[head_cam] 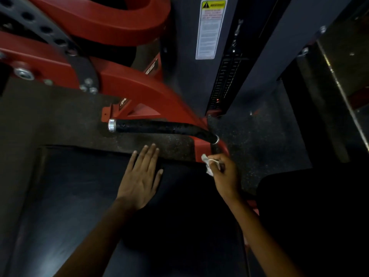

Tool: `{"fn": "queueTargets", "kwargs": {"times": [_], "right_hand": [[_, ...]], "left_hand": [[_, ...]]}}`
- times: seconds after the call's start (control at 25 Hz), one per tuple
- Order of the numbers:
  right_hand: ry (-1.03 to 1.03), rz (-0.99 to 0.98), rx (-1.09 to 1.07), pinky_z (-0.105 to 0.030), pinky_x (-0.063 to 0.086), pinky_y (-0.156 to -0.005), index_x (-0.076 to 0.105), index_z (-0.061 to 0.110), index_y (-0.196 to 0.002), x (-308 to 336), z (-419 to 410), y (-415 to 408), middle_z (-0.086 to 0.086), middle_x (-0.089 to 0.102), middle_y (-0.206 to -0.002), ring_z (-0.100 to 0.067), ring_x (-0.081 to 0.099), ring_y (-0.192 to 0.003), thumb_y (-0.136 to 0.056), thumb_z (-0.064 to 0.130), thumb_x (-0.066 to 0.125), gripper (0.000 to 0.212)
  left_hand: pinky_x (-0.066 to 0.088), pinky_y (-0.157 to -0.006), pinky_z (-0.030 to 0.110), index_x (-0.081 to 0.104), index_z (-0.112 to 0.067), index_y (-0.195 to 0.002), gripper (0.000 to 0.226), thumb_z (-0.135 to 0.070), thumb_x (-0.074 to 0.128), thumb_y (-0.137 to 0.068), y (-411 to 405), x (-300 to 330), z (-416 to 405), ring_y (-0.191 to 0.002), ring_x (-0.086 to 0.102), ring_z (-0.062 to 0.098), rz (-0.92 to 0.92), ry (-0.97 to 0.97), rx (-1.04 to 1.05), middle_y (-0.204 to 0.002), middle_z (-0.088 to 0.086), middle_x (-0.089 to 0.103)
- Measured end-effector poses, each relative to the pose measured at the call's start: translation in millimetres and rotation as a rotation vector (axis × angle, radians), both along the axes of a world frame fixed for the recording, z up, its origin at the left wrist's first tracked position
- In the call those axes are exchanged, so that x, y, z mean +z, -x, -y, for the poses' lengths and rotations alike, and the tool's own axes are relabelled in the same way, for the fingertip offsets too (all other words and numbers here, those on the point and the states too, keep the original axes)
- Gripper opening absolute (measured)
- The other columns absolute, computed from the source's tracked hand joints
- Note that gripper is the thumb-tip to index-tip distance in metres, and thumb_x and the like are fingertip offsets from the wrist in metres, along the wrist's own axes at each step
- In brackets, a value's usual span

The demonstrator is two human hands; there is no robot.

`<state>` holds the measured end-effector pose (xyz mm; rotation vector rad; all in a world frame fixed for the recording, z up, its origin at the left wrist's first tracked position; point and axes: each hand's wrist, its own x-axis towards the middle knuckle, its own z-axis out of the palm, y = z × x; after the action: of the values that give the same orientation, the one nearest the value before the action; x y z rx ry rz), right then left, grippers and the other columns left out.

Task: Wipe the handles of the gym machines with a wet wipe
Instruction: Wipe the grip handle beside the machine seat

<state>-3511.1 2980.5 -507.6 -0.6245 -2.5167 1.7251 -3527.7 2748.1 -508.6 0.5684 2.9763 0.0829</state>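
Right hand (225, 172) pinches the crumpled wet wipe (207, 163) below the black handle (159, 127), centre frame; left hand (139, 176) lies flat, fingers straight, on the dark pad (79, 196).

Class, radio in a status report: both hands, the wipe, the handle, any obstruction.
Left hand flat, fingers straight, on black pad. Right hand pinching white wipe, just below black handle, not touching it. Nothing in the way.
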Motion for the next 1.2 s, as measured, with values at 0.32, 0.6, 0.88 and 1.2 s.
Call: {"fn": "queueTargets", "kwargs": {"times": [0.32,0.6,0.88,1.2], "right_hand": [[-0.076,-0.114,-0.143,-0.014,0.049,-0.08,0.071,0.015,-0.099,-14.2,-0.1,55.4,-0.006,0.063,-0.105,-0.006,0.061,-0.092,-0.086,0.003,0.061,0.021],[-0.146,-0.208,-0.033,-0.033,0.054,-0.085,0.072,0.009,-0.106,-27.9,20.6,96.5,-0.011,0.061,-0.103,-0.021,0.063,-0.094,-0.085,0.002,0.062,0.025],[-0.184,-0.236,-0.01,-0.018,0.05,-0.082,0.07,0.007,-0.106,-19.1,24.7,103.8,-0.012,0.066,-0.107,-0.019,0.065,-0.093,-0.085,0.006,0.061,0.023],[-0.264,-0.244,-0.047,-0.007,0.045,-0.064,0.074,0.011,-0.098,-32.1,30.4,102.2,-0.011,0.064,-0.097,-0.017,0.062,-0.077,-0.088,0.012,0.061,0.017]], "left_hand": [[0.019,-0.116,0.049,0.035,-0.002,-0.145,0.063,-0.043,0.024,-0.098,-21.8,-5.2,-8.6,-0.144,0.025,0.026,0.004,0.123,0.04,-0.152,0.013,0.034],[0.02,-0.116,0.05,0.038,-0.003,-0.144,0.062,-0.043,0.025,-0.097,-18.9,-1.6,-11.7,-0.142,0.028,0.027,0.038,0.145,0.042,-0.15,0.013,0.037],[0.016,-0.117,0.049,0.036,-0.004,-0.145,0.063,-0.043,0.022,-0.098,-18.4,0.6,-12.4,-0.143,0.027,0.028,0.04,0.177,0.044,-0.151,0.013,0.037],[0.015,-0.118,0.05,0.029,-0.005,-0.148,0.064,-0.044,0.021,-0.099,-21.3,-3.0,-9.5,-0.144,0.023,0.028,0.031,0.211,0.036,-0.153,0.013,0.032]]}}
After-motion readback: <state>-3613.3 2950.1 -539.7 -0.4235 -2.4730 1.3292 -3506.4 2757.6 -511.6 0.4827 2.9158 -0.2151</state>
